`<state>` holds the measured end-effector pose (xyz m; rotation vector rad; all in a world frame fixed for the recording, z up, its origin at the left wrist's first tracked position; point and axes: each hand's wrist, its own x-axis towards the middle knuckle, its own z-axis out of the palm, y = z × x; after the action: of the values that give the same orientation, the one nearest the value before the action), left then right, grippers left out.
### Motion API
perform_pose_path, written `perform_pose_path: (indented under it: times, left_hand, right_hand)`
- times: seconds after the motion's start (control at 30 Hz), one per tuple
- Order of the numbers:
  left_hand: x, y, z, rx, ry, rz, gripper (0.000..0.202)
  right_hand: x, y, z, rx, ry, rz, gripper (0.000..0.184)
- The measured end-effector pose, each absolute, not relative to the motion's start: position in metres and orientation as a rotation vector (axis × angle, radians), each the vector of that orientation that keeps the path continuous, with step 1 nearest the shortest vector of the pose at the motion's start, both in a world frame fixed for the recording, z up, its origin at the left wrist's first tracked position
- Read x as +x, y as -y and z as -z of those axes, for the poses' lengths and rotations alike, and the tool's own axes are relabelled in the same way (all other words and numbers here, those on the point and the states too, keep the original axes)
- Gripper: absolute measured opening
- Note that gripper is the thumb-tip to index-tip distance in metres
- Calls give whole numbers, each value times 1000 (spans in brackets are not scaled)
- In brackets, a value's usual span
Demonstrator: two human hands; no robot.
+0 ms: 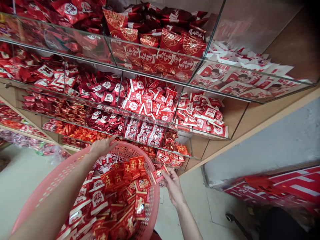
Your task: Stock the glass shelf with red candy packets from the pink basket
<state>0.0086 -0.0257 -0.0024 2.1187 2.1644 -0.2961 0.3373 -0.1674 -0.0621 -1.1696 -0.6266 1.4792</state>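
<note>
Red foil-like snack packet [157,175] sits pinched between the right hand's [173,186] thumb and fingers, by the right rim of the pink perforated basket [155,203]. Its long axis slants up rightward, free end toward the basket. Left-hand fingers [112,141] reach past the far rim, their grip unclear.

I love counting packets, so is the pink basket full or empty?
Well filled, not brimming: red packets pile inside the pink basket, with some holed wall bare.
</note>
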Motion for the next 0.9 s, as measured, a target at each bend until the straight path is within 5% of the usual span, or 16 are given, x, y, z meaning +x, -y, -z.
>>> perform_pose_path:
  times: [0.9]
  left_hand:
    - [10,24,-2,2097,-2171,303,66]
  right_hand:
    - [317,153,75,-1347,1163,-1201,34]
